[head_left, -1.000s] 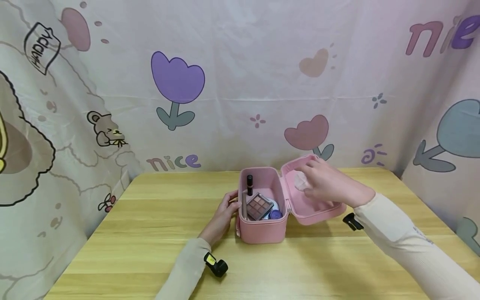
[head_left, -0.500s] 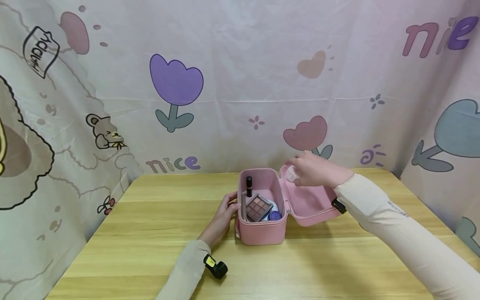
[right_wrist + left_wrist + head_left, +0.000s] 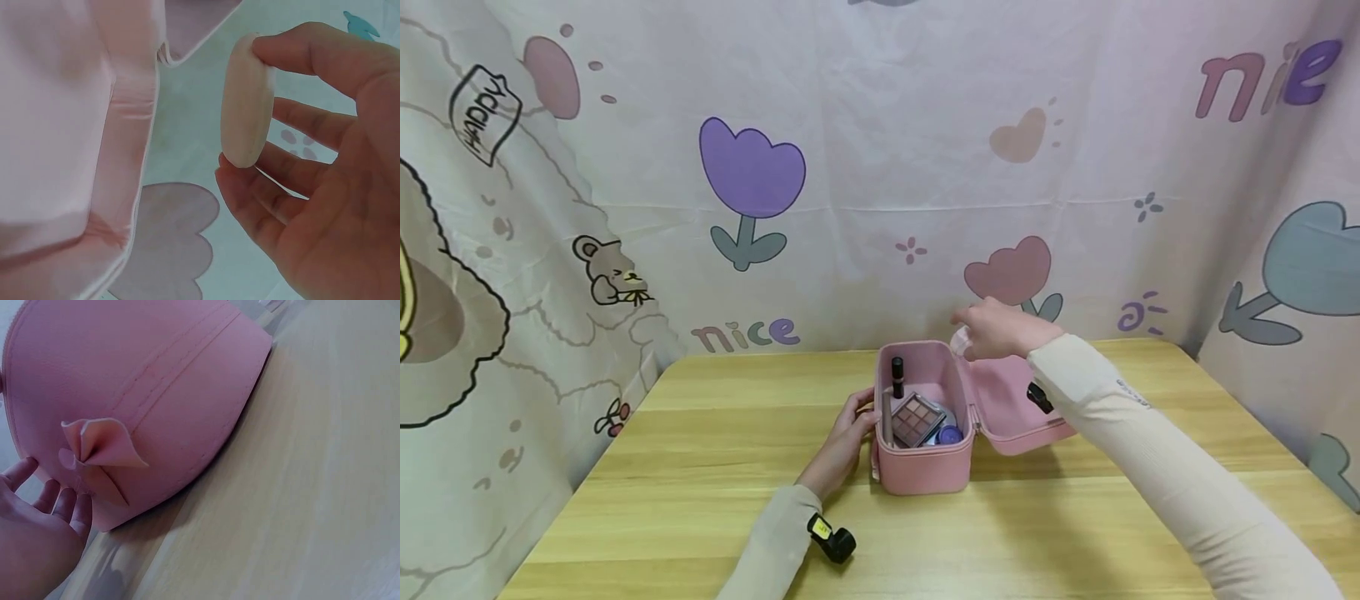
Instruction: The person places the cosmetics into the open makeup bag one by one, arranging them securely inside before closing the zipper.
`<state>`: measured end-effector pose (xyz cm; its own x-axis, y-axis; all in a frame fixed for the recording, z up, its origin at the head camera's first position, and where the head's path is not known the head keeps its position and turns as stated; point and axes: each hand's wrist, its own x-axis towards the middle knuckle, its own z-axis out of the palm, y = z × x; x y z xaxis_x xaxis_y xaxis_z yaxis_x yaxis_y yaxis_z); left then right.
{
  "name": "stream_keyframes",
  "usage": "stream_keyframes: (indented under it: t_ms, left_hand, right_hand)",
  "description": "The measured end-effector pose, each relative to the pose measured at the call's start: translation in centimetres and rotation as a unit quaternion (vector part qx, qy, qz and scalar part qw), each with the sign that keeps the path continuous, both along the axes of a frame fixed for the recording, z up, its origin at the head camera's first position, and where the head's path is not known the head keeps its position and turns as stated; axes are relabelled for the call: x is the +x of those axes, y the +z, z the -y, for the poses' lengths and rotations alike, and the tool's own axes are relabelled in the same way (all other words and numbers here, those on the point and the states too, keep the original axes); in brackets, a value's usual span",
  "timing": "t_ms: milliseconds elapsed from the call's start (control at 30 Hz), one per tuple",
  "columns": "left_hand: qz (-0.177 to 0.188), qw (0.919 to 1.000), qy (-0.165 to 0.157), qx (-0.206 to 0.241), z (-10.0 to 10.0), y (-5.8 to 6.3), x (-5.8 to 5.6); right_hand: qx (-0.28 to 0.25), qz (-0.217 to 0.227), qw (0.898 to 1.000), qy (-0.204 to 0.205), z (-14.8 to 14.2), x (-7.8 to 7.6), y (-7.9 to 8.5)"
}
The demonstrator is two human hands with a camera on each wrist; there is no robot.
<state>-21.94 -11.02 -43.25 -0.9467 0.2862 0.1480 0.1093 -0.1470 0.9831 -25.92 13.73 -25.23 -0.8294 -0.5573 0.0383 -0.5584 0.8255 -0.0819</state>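
Observation:
A pink cosmetic case (image 3: 925,469) stands on the table with its lid (image 3: 1015,417) folded out to the right. Inside lie an eyeshadow palette (image 3: 917,419), a black lipstick tube (image 3: 898,377) and a purple round cap (image 3: 950,434). My left hand (image 3: 842,437) rests against the case's left side, its fingertips touching the outer wall near a pink bow (image 3: 103,444) in the left wrist view. My right hand (image 3: 1000,327) pinches a pale, rounded powder puff (image 3: 247,103) between thumb and fingers, above the case's back right corner. Seen from the right wrist, the puff is apart from the pink lining.
The wood-grain table (image 3: 737,450) spreads around the case. Behind it hangs a printed cloth (image 3: 865,150) with tulips and lettering, and more cloth hangs at both sides. A slim brownish stick (image 3: 887,419) lies along the case's left inner wall.
My right hand has carried the powder puff leftward from over the open lid to the back right corner of the case. The left hand stays against the case.

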Motion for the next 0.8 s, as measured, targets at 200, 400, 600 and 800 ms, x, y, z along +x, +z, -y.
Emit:
stream_keyframes:
  t_ms: [200, 400, 600, 800]
  left_hand:
    - [0.000, 1.0000, -0.002, -0.004, 0.2, -0.1, 0.0]
    - [0.001, 1.0000, 0.001, -0.004, 0.3, -0.1, 0.0]
    - [-0.001, 1.0000, 0.002, -0.008, 0.2, -0.1, 0.0]
    - [-0.002, 1.0000, -0.001, -0.007, 0.2, -0.1, 0.1]
  right_hand:
    - [-0.001, 0.025, 1.000, -0.019, 1.0, -0.8, -0.4]
    - [0.003, 0.040, 0.999, -0.023, 1.9, -1.2, -0.7]
    - [-0.003, 0.058, 0.998, -0.026, 2.9, -1.8, -1.5]
    - [0.002, 0.061, 0.998, -0.015, 3.5, -2.1, -2.3]
